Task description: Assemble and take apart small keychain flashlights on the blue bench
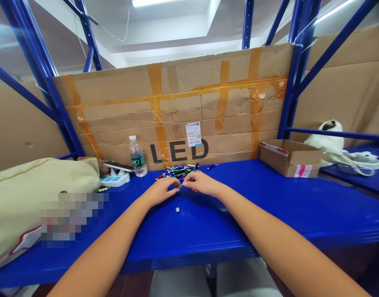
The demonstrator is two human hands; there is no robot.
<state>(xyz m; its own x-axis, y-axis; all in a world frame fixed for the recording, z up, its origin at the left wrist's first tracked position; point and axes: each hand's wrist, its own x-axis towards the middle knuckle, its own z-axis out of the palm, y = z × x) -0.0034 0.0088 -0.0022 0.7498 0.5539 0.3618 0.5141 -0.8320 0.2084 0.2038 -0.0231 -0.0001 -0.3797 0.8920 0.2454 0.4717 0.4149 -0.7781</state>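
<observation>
My left hand (163,190) and my right hand (202,183) meet over the blue table (189,235). Their fingertips pinch around a small, light-coloured piece too tiny to name, between thumbs and forefingers. Just behind the fingers lies a loose pile of slim, colourful pen-like sticks (180,170), partly hidden by my hands. One dark stick (213,166) rests apart at the pile's right. Closer to me, a small round silvery piece (177,210) sits by itself on the table, touched by neither hand.
A water bottle (137,159) stands left of the pile, beside a white power strip (115,179) and a phone (118,166). A cream bag (37,198) fills the left side. At right sits an open cardboard box (300,161). Taped cardboard (183,111) walls the back.
</observation>
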